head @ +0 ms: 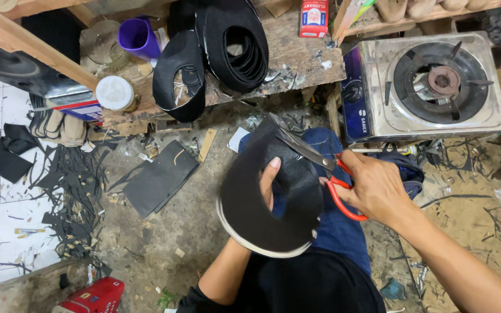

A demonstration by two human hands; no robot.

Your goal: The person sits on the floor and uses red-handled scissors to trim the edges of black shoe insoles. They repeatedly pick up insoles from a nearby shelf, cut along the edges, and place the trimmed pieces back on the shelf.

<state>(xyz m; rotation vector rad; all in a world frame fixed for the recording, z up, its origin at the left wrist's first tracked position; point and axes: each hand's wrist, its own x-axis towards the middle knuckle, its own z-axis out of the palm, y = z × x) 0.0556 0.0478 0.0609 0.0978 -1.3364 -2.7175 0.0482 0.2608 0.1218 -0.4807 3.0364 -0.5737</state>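
My left hand (pixel 269 181) holds a black curved shoe-upper piece (pixel 262 203) with a pale edge from underneath, the thumb showing through its opening. My right hand (pixel 372 185) grips red-handled scissors (pixel 326 168), whose blades lie across the top of the black piece. Both are over my lap in blue trousers (pixel 337 226).
A low wooden bench (pixel 297 55) at the back carries stacked black shoe uppers (pixel 233 40), a purple cup (pixel 137 36), a white lid (pixel 115 93) and a small red box (pixel 313 17). A single-burner gas stove (pixel 430 87) stands at right. Black offcuts (pixel 71 185) and a black sheet (pixel 160 177) litter the floor.
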